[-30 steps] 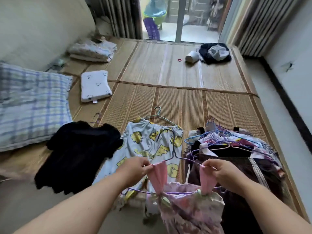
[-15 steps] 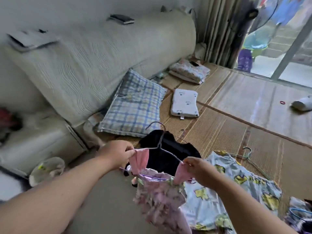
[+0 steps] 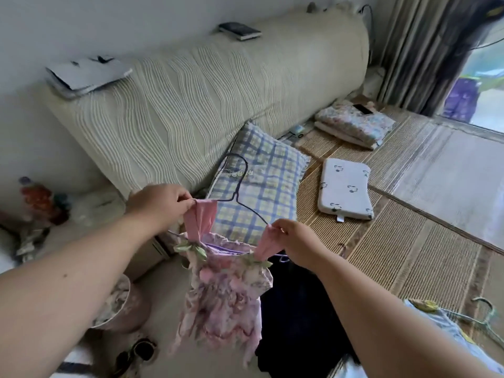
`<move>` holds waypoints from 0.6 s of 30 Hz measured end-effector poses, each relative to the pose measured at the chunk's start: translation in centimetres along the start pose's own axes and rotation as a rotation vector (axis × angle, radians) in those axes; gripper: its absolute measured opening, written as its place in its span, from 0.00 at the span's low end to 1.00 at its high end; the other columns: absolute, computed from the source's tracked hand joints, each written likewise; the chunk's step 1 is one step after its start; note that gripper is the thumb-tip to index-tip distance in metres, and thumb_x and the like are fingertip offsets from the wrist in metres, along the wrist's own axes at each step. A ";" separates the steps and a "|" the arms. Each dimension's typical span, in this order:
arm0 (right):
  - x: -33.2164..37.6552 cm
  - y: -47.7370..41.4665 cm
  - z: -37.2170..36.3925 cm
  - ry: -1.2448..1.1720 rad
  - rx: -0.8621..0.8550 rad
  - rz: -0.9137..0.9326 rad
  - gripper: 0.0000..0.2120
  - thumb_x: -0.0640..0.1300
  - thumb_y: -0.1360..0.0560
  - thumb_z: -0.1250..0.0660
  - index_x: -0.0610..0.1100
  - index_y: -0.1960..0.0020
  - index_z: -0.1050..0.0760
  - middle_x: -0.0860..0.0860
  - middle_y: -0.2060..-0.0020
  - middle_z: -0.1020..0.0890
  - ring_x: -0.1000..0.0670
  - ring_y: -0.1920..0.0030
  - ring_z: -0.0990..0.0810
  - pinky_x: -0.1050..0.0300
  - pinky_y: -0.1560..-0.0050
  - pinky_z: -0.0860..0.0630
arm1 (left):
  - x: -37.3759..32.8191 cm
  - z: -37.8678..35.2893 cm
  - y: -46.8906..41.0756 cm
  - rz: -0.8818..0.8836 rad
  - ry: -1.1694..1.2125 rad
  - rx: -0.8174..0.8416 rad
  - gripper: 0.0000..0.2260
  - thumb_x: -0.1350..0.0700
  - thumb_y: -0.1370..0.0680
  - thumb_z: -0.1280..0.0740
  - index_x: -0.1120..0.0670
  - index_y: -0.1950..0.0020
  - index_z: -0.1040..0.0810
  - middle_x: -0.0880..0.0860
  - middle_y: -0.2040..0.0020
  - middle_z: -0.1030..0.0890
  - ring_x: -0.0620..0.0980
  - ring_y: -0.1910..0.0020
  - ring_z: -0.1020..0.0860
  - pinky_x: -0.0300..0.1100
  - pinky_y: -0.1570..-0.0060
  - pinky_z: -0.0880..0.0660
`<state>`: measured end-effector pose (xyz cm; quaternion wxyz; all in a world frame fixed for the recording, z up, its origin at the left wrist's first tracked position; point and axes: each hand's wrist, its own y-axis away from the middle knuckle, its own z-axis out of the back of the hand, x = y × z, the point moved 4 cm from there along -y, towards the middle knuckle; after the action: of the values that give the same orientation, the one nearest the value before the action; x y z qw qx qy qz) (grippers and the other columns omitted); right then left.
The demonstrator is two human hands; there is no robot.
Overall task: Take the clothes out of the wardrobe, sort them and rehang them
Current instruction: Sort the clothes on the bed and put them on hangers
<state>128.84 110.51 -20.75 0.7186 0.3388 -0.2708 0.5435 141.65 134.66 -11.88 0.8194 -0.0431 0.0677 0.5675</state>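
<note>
A small pink floral dress (image 3: 226, 293) hangs in the air on a thin dark wire hanger (image 3: 240, 184). My left hand (image 3: 158, 205) pinches its left pink strap at the hanger's end. My right hand (image 3: 294, 244) pinches the right strap at the other end. Below the dress a black garment (image 3: 297, 317) lies at the bed's edge. A light blue garment with yellow prints (image 3: 441, 323) lies on a green hanger (image 3: 485, 315) at the lower right.
A plaid pillow (image 3: 261, 192) leans against the padded headboard (image 3: 218, 91). A small white pillow (image 3: 345, 189) and folded bedding (image 3: 354, 124) lie on the woven mat (image 3: 403, 246). A bedside stand with bottles (image 3: 41, 200) is at the left; a patterned bin (image 3: 120, 304) stands on the floor.
My view swung left from the pile of hangered clothes to the headboard side. Both hands carried the dress on its hanger leftward, keeping hold of the straps.
</note>
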 end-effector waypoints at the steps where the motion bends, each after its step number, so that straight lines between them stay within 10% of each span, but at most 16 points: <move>1: 0.3 -1.5 0.2 0.017 0.004 -0.005 0.09 0.49 0.21 0.41 0.51 0.49 0.23 0.50 0.56 0.19 0.49 0.57 0.21 0.58 0.59 0.26 | 0.4 0.2 -1.2 0.015 0.002 -0.014 0.07 0.44 0.24 0.36 0.40 0.62 0.25 0.46 0.61 0.21 0.54 0.54 0.23 0.52 0.46 0.27; 18: -1.8 -29.3 -4.6 0.337 -0.100 -0.275 0.10 0.40 0.24 0.42 0.50 0.51 0.23 0.51 0.58 0.21 0.49 0.57 0.22 0.61 0.68 0.33 | 9.6 -13.5 -28.2 0.009 0.133 0.110 0.08 0.43 0.24 0.37 0.43 0.51 0.20 0.46 0.52 0.18 0.53 0.48 0.23 0.46 0.49 0.27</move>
<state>156.74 107.80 -30.66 0.8370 0.2409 -0.1249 0.4751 170.53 131.57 -26.94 0.8116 -0.0351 0.1532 0.5627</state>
